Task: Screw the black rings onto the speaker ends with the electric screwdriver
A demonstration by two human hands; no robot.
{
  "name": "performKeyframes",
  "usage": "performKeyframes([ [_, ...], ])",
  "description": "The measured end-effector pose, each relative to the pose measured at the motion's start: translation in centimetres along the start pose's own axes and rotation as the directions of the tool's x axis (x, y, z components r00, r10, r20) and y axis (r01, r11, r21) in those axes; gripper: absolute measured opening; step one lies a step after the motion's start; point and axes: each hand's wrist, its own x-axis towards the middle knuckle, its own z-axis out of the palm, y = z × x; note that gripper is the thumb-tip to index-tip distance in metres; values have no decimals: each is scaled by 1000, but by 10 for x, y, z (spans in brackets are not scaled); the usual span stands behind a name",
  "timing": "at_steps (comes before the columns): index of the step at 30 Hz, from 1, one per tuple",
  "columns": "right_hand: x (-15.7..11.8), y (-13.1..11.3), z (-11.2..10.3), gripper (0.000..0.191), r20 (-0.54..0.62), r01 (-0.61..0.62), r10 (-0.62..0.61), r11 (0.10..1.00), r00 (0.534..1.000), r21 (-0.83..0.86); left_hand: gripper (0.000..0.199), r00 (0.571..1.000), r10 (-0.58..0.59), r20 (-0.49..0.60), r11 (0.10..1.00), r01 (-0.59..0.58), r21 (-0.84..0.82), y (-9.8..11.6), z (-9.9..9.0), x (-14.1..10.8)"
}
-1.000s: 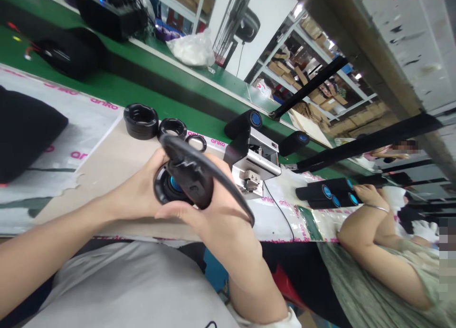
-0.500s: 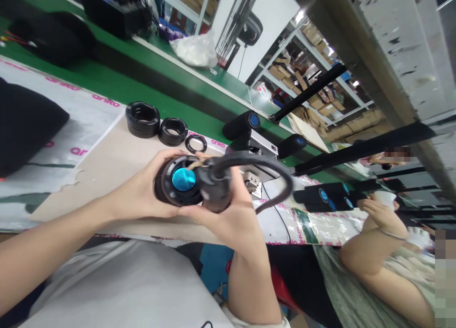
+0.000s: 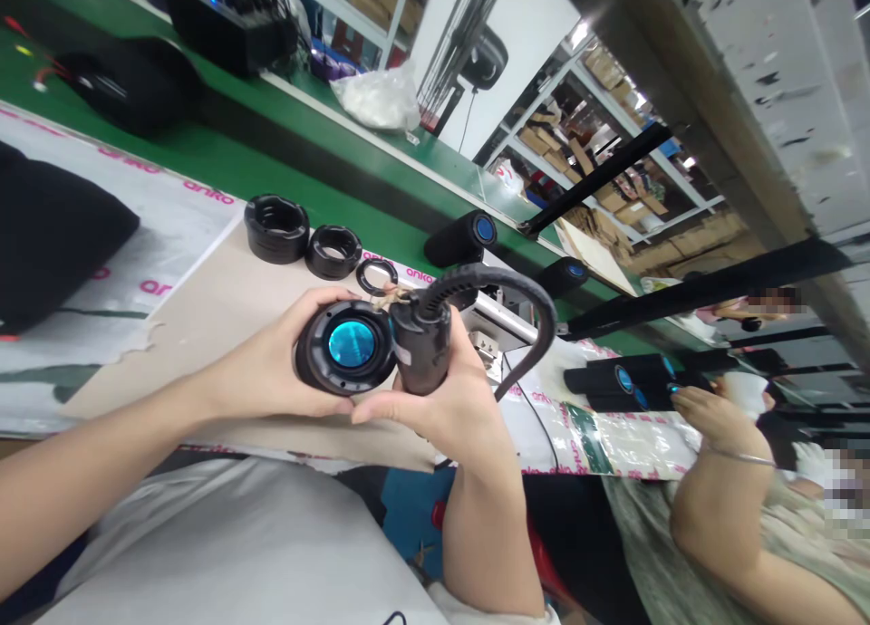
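Just blue disc (image 3: 352,342) inside black housing (image 3: 306,349)

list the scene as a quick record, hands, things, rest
left hand: holds a round black housing with a blue centre
right hand: holds a black cylinder with a cable, beside the housing
things: three black rings lie near the hands
rest: co-worker's hand beside black tubes; cartons on shelves behind
left hand; right hand

Rubber rings (image 3: 275,229) on the bench (image 3: 183,353), conveyor belt (image 3: 224,168) behind — shelves (image 3: 598,127) beyond
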Motion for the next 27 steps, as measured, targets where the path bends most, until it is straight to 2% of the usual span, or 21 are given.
performKeyframes([
  [6, -3, 9, -2, 87, -49, -18, 15, 998, 999, -65, 91, 1000, -6, 1, 1000, 6, 15, 2, 0, 0],
  [9, -4, 10, 2, 91, -84, -20, 11, 994, 996, -110, 90, 999, 32, 0, 999, -32, 16, -2, 1, -2],
  [12, -6, 9, 6, 86, -114, -19, 5, 993, 994, -119, 88, 999, 43, 2, 999, -43, 29, -6, 1, -3],
  [17, -11, 4, 10, 75, -95, -59, 43, 984, 995, -167, 85, 995, 97, 1, 995, -97, 15, -5, 1, -2],
  [20, -10, -1, 10, 76, -108, -79, 59, 978, 992, -191, 84, 996, 89, 8, 996, -89, 25, -3, 1, -1],
  [24, -6, -12, 6, 72, -63, -185, 175, 960, 982, -211, 86, 997, 75, -4, 996, -75, 47, -5, 1, -1],
  [27, -2, -20, 4, 74, -35, -186, 183, 943, 982, -275, 93, 999, 38, 5, 997, -38, 74, -11, -1, -4],
])
